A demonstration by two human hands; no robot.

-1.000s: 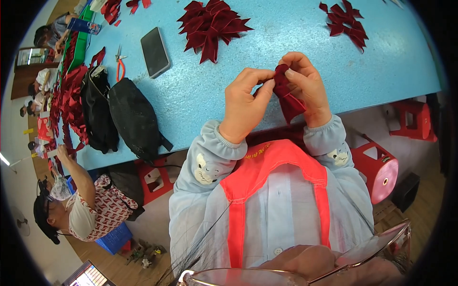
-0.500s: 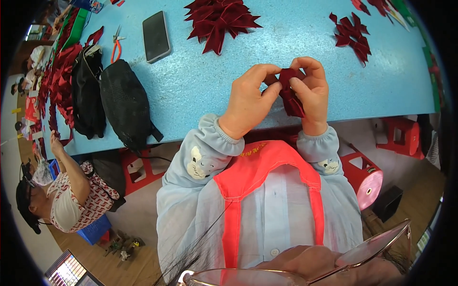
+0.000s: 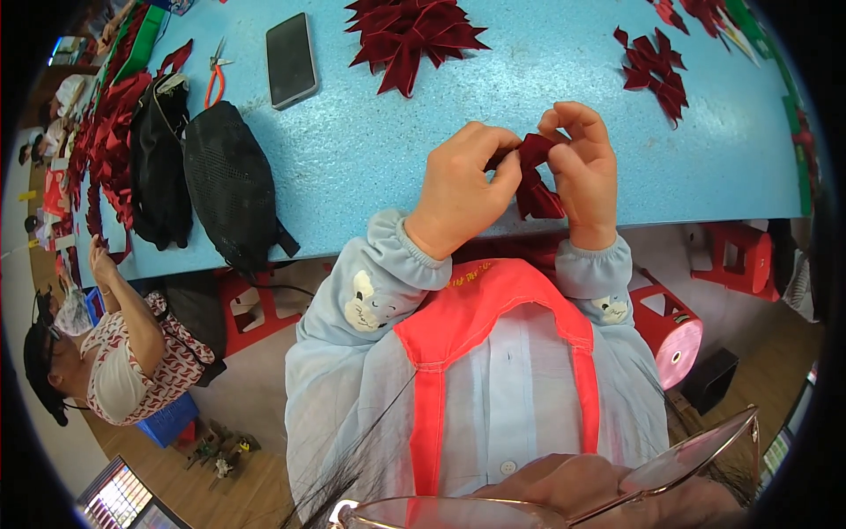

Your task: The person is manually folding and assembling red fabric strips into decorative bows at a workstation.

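Observation:
A dark red velvet ribbon bow [image 3: 539,196] is held up just above the table's near edge. My left hand [image 3: 463,181] pinches it from the left between thumb and bent fingers. From the right, my right hand [image 3: 583,172] has its thumb and forefinger closed at the bow's upper edge, other fingers curled and raised. The fingertips partly hide the bow's middle. Beyond my hands lies a pile of the same velvet bows [image 3: 414,40]. A smaller group of bows [image 3: 655,75] rests to the far right.
On the blue table [image 3: 370,167] lie a phone [image 3: 292,60], orange-handled pliers [image 3: 214,84] and two black pouches [image 3: 231,181]. More red ribbon [image 3: 110,145] is heaped at the far left, where a co-worker [image 3: 132,353] sits. Red stools [image 3: 665,326] stand below the table edge.
My right hand has shifted slightly right, its thumb drawn back from the bow's middle toward its upper edge. The bow has turned a little, its tail spreading below. My left hand keeps its pinch.

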